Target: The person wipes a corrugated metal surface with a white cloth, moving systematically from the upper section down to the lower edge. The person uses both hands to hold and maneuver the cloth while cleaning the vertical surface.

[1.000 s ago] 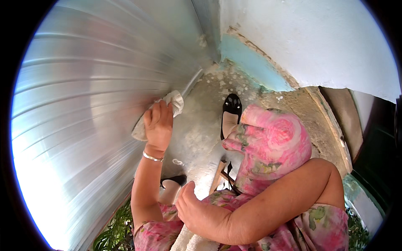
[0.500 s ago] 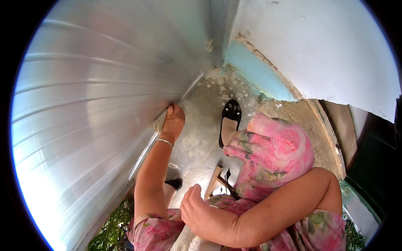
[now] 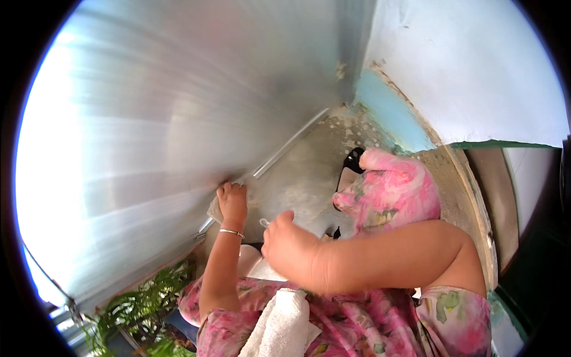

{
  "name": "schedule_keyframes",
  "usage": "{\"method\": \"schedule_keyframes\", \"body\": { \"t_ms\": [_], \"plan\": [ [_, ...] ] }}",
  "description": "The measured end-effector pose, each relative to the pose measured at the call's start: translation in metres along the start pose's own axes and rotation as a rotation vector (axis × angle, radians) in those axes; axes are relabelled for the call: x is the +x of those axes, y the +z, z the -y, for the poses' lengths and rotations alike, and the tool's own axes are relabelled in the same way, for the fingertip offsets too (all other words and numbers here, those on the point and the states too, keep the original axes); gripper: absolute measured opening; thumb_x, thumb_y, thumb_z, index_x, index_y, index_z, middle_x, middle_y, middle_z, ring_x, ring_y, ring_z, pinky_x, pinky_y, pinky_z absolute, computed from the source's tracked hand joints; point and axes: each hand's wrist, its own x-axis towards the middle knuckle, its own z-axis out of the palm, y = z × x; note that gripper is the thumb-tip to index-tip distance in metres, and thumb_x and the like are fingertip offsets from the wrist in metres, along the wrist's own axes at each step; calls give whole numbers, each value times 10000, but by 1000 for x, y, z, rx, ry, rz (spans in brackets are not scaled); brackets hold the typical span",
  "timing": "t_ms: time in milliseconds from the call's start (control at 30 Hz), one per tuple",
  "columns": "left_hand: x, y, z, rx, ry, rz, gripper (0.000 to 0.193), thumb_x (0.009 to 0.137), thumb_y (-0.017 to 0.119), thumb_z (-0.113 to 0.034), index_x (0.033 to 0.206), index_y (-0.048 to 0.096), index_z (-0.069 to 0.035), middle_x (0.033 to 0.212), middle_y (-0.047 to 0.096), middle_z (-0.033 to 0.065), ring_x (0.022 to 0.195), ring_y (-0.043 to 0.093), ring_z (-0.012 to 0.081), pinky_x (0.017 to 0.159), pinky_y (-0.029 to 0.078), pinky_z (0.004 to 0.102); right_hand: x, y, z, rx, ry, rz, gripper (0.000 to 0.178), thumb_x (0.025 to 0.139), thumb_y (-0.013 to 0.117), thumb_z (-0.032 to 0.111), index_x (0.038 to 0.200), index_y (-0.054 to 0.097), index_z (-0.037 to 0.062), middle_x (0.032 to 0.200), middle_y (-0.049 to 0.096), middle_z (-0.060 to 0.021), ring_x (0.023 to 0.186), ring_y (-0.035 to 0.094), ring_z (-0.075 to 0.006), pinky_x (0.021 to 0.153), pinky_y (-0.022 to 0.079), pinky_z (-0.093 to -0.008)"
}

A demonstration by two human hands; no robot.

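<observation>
My left hand (image 3: 232,202), a bracelet on its wrist, is closed on a pale cloth (image 3: 214,209). It presses the cloth against the bottom edge of a tall, shiny metal panel (image 3: 196,131), along which a bright metal strip (image 3: 285,146) runs. My right hand (image 3: 291,247) hangs in front of my body, away from the panel. Its fingers are turned away and slightly blurred, so whether they hold anything is hidden. A white towel (image 3: 279,324) lies over my pink flowered clothing (image 3: 345,324).
Stained concrete floor (image 3: 297,184) lies beneath my black shoe (image 3: 352,162). A white and light-blue wall (image 3: 389,107) with chipped plaster meets the panel at the far corner. Green plants (image 3: 143,303) are at the lower left. A curved board (image 3: 491,196) stands at the right.
My left hand has slid with the cloth along the panel's lower edge, nearer to me. My right hand has risen a little. The view has shifted, bringing more plants in at the lower left.
</observation>
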Motion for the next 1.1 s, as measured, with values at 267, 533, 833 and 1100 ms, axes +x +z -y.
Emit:
{"method": "schedule_keyframes", "body": {
  "t_ms": [267,533,833,1100],
  "plan": [
    [-84,-78,-20,-1578,-556,-429,330,818,596,39,1146,582,-2,1018,641,63,888,622,157,783,511,281,21,11,-32,-34,103,-38,202,746,619,144,939,641,89,893,650,-87,866,629,-231,769,469,-367],
    [-161,-132,-62,-2500,-510,-569,377,924,565,-225,1232,487,-22,1046,630,134,915,632,264,802,529,365,36,34,-26,259,-38,-256,196,846,598,165,986,588,28,894,640,-149,826,622,-322,716,485,-418],
    [-192,-130,-73,-2646,-395,-562,404,915,589,-273,1222,516,-21,1060,638,110,949,632,210,836,515,339,70,88,31,1407,80,-222,393,969,495,344,1225,496,46,1016,626,-120,835,639,-235,772,521,-344],
    [-193,-115,-72,-2516,-524,-824,389,888,649,-131,1223,469,-52,1071,604,42,939,598,139,810,514,292,79,65,77,1707,44,-40,363,984,482,305,1194,508,10,1022,600,-79,910,600,-154,788,523,-322]
  ]
}}
